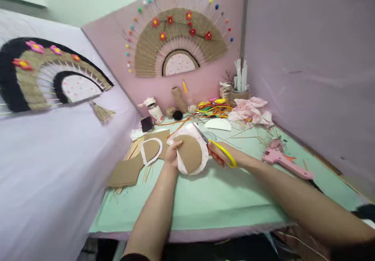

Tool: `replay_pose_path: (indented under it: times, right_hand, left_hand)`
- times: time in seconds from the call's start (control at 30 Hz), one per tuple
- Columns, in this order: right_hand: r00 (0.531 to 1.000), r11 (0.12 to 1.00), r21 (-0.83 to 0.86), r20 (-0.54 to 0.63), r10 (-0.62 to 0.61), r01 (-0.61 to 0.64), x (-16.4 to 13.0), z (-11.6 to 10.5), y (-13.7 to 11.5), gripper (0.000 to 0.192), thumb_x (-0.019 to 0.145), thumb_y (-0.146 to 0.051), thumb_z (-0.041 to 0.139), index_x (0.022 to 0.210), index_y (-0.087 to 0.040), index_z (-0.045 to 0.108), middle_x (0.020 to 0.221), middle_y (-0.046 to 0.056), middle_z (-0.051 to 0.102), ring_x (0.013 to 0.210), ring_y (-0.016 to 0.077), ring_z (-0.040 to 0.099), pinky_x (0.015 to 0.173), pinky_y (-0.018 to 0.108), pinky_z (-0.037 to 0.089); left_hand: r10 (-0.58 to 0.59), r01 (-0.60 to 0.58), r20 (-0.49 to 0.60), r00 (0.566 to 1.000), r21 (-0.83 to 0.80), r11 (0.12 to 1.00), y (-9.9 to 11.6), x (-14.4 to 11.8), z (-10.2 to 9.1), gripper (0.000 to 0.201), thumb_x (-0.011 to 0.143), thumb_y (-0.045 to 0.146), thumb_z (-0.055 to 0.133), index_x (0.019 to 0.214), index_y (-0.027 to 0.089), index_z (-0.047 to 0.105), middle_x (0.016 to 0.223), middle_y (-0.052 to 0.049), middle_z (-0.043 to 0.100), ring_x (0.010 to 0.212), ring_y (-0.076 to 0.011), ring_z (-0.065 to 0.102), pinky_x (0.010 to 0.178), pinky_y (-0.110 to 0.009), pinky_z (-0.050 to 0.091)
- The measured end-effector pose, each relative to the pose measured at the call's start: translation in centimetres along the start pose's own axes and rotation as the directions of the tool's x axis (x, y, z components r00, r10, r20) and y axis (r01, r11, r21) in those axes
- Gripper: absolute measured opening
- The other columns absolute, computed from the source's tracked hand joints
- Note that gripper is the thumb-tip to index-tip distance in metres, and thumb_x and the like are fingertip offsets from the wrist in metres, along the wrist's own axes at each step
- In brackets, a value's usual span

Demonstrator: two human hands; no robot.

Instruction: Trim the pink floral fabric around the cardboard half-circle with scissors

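Green surface [205, 198] is messy. Left hand [172, 155] pinches a card [190, 153]; right hand [218, 155] grips scissors [222, 151], trimming its white edge. Turn it next.

We count two decorated fans, one on the back wall [179, 38] and one on the left sheet [43, 75], one pink glue gun [285, 160], one pair of yellow-handled scissors [218, 148], and two cardboard half-rounds [190, 153] [150, 150] edged in white.

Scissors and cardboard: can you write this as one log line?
left hand: holds cardboard | right hand: holds scissors at cardboard edge | glue gun: on table
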State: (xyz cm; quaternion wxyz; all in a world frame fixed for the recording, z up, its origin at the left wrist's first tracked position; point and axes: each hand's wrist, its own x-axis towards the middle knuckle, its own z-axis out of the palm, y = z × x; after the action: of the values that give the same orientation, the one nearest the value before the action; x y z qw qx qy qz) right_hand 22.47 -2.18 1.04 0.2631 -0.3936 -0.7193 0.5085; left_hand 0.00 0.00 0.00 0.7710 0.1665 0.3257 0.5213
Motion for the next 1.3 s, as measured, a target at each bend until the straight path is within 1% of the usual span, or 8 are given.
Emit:
replay_pose_path:
  times: [0.2,0.47,0.67,0.8,0.9,1.07,1.2,1.3]
  right_hand:
    - [1.0,1.0,0.004,-0.004,0.001,-0.001,-0.3,-0.2,-0.4,0.066,0.08,-0.078,0.022,0.069,-0.019,0.048,0.039,-0.004,0.043,0.032,0.01,0.042,0.035,0.021,0.033]
    - [0.999,0.999,-0.04,-0.043,0.033,-0.034,-0.2,-0.3,-0.3,0.062,0.082,-0.075,0.026,0.074,-0.018,0.049,0.038,-0.005,0.042,0.031,0.0104,0.042,0.035,0.021,0.032]
    - [0.995,0.997,-0.059,-0.078,-0.06,0.056,0.5,0.0,1.2,0.064,0.083,-0.075,0.025,0.08,-0.017,0.052,0.052,-0.003,0.046,0.042,0.0098,0.044,0.04,0.021,0.034]
    - [0.994,0.991,-0.09,-0.036,-0.1,0.097,0.6,-0.1,1.5,0.065,0.084,-0.074,0.023,0.082,-0.016,0.052,0.053,-0.003,0.045,0.045,0.0103,0.044,0.044,0.022,0.036]
    - [0.995,0.989,-0.116,-0.026,-0.094,0.091,0.4,-0.1,1.4,0.065,0.087,-0.071,0.02,0.083,-0.015,0.053,0.053,-0.002,0.046,0.044,0.0107,0.044,0.044,0.023,0.035]
    - [0.998,0.995,-0.089,-0.041,-0.047,0.043,0.3,-0.1,1.1,0.061,0.087,-0.07,0.021,0.079,-0.016,0.051,0.052,-0.002,0.046,0.044,0.0113,0.045,0.042,0.023,0.034]
    - [1.0,0.997,-0.079,-0.012,0.003,-0.004,0.1,-0.2,0.5,0.063,0.086,-0.072,0.02,0.078,-0.017,0.05,0.048,-0.002,0.045,0.04,0.0111,0.044,0.039,0.023,0.035]
    - [0.999,0.998,-0.062,-0.021,0.03,-0.031,-0.1,-0.3,0.0,0.063,0.084,-0.073,0.024,0.077,-0.017,0.05,0.043,-0.004,0.044,0.035,0.0104,0.043,0.037,0.021,0.033]
  left_hand:
    - [-0.014,0.013,0.021,1.0,0.028,1.0,0.0,0.1,-0.1,0.032,0.073,0.013,0.051,0.101,0.007,0.065,0.088,-0.014,0.074,0.098,-0.0306,0.067,0.094,-0.046,0.047]
    - [-0.001,0.001,-0.017,1.0,0.014,1.0,0.0,0.1,0.0,0.031,0.072,0.011,0.05,0.099,0.007,0.066,0.087,-0.014,0.074,0.098,-0.0301,0.067,0.095,-0.045,0.047]
    - [-0.015,0.014,-0.047,0.999,-0.012,1.0,0.0,0.0,0.1,0.028,0.072,0.011,0.05,0.094,0.007,0.067,0.082,-0.013,0.074,0.097,-0.0296,0.067,0.095,-0.045,0.047]
    - [-0.018,0.018,-0.035,0.999,-0.004,1.0,0.0,0.1,0.0,0.028,0.073,0.012,0.05,0.095,0.006,0.067,0.084,-0.015,0.074,0.097,-0.0305,0.067,0.094,-0.046,0.047]
    - [-0.024,0.025,-0.018,1.0,0.013,1.0,0.0,0.1,-0.1,0.032,0.073,0.013,0.05,0.1,0.006,0.066,0.088,-0.015,0.074,0.097,-0.0307,0.067,0.094,-0.046,0.047]
    - [-0.021,0.02,0.005,1.0,0.06,0.998,0.0,0.1,-0.2,0.036,0.073,0.014,0.051,0.105,0.006,0.064,0.091,-0.014,0.074,0.097,-0.0304,0.067,0.094,-0.045,0.047]
    - [-0.036,0.035,0.013,0.999,0.071,0.997,0.0,0.1,-0.3,0.035,0.072,0.013,0.051,0.103,0.007,0.065,0.09,-0.014,0.074,0.098,-0.0304,0.067,0.095,-0.046,0.047]
    - [-0.033,0.033,0.0,0.999,0.068,0.997,0.0,0.1,-0.3,0.032,0.072,0.013,0.051,0.099,0.006,0.066,0.088,-0.014,0.074,0.097,-0.0306,0.067,0.095,-0.046,0.046]
